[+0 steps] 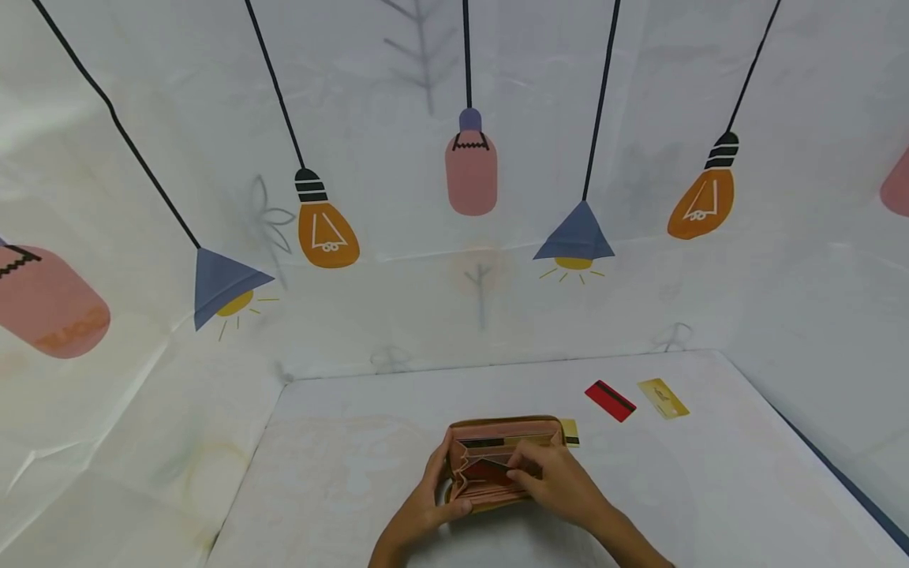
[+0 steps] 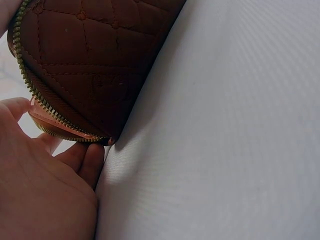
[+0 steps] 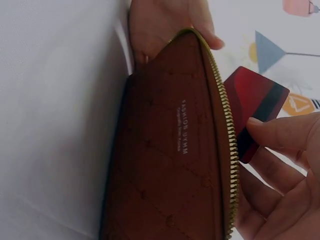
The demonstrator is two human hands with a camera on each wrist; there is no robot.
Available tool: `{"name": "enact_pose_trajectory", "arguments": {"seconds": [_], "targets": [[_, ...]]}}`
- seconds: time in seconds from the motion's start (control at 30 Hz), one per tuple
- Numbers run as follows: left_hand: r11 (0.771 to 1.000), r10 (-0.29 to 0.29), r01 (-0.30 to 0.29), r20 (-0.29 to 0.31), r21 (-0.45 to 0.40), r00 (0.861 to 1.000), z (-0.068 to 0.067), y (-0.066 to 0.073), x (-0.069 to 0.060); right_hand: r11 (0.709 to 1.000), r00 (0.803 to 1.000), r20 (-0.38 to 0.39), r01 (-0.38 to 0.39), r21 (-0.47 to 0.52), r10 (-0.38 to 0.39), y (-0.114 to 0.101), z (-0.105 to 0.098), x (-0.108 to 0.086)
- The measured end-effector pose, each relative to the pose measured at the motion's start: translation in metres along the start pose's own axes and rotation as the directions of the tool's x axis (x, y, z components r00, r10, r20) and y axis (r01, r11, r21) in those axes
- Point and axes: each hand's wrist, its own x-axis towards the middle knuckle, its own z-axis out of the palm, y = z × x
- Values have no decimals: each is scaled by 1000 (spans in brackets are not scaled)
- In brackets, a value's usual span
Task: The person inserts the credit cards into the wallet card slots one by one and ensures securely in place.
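Note:
A brown quilted zip-around wallet (image 1: 472, 431) stands unzipped, showing a pink lining and several slots. My left hand (image 1: 424, 505) grips its left end, thumb at the front edge; in the left wrist view the fingers of this hand (image 2: 45, 170) hold around the zipped corner. Between thumb and fingers, my right hand (image 1: 557, 481) pinches a red card with a dark stripe (image 3: 255, 100) at the wallet's opening. How deep the card sits inside is hidden in the right wrist view by the wallet's side (image 3: 165, 125). A gold card edge (image 1: 529, 439) shows in the rear slot.
On the white table (image 1: 341, 457), a red card with a black stripe (image 1: 611, 401) and a gold card (image 1: 663, 398) lie to the back right. Another yellow card (image 1: 571, 432) pokes out behind the wallet. A white sheet printed with lamps (image 1: 398, 315) encloses the back and sides.

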Motion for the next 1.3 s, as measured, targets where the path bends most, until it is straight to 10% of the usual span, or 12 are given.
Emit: {"name": "enact_pose_trajectory", "arguments": {"seconds": [0.93,1.3], "targets": [[999,49,-49,2,13,999,0,-3,1,998,995,79,-57,-35,60,4,5,-1],[999,34,-34,5,22,999,-1,0,1,936,986,21,165,-310,-166,-4,12,-5]]}}
